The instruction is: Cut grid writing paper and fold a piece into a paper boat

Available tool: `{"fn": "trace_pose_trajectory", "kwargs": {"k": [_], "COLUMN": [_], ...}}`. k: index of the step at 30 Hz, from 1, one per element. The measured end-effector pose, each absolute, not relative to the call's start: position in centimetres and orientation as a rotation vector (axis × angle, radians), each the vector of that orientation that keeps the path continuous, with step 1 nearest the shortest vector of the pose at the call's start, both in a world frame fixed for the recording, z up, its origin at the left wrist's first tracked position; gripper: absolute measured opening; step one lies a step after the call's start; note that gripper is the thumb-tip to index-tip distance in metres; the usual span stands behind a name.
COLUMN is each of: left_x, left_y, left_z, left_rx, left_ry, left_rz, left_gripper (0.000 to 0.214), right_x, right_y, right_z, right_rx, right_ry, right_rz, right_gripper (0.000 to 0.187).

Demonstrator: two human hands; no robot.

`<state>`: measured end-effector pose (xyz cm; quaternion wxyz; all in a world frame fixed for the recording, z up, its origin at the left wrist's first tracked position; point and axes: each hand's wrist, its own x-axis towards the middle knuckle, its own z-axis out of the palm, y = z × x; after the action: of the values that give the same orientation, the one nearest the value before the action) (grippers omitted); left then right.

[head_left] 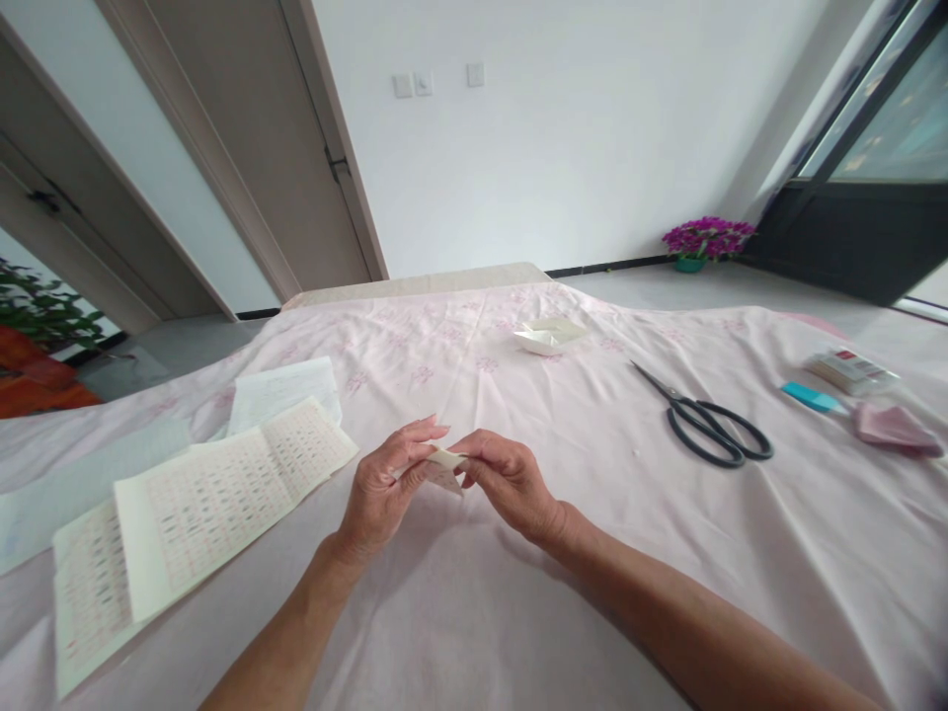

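Observation:
Between my two hands, just above the pink cloth, is a small piece of folded paper, cream-coloured with faint marks. My left hand pinches its left side between thumb and fingers. On its right side, my right hand grips the upper edge with thumb and forefinger. Part of the paper is hidden behind the fingers. Farther off, beyond my right hand, a folded paper boat rests on the cloth. To the left lie sheets of paper printed with grids and written characters, partly overlapping.
Black-handled scissors lie at the right, blades pointing away to the left. Beyond them are a clear-wrapped pack, a blue and white item and a pink cloth piece. Purple flowers stand on the floor by the wall.

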<state>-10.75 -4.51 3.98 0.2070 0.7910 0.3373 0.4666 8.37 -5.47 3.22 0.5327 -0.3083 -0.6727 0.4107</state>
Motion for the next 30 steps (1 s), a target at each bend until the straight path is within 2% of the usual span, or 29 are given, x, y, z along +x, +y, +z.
{"fn": "trace_pose_trajectory", "kwargs": {"k": [3,8,12,14,17,20,23,30], "left_x": [-10.6,-10.2,-9.7,-9.5,-9.4,-9.5,-9.5,-9.4], "left_y": [-4.5,-4.6,-5.0,-5.2,-5.4,-5.5,-5.5,-5.7], "left_z": [4.0,4.0,4.0,3.9,3.7,3.7,3.8,3.9], "left_rx": [2.259,2.384,2.456,2.463,2.524,2.614,2.673,2.754], "left_ry": [0.913,0.918,1.089,1.198,1.285,1.305,1.318,1.300], "left_rz": [1.328,1.405,1.515,1.556,1.574,1.585,1.594,1.556], "left_gripper": [0.010,0.011,0.013,0.012,0.009,0.009,0.008,0.011], "right_x": [8.2,7.3,7.0,7.1,7.3,7.5,7.4,7.3], "right_y": [-5.6,-5.6,-5.9,-6.2,-6.5,-6.4,-6.2,-6.0], "right_z": [3.3,3.2,3.1,3.1,3.1,3.1,2.9,2.4], "right_rx": [-0.833,-0.871,-0.783,-0.760,-0.787,-0.765,-0.755,-0.793], "right_ry": [-1.555,-1.173,-1.057,-1.099,-1.319,-1.471,-1.468,-1.427], "right_rz": [0.897,1.194,1.192,1.102,0.795,0.567,0.516,0.565], "right_gripper": [0.017,0.019,0.020,0.015,0.007,0.014,0.019,0.019]}}
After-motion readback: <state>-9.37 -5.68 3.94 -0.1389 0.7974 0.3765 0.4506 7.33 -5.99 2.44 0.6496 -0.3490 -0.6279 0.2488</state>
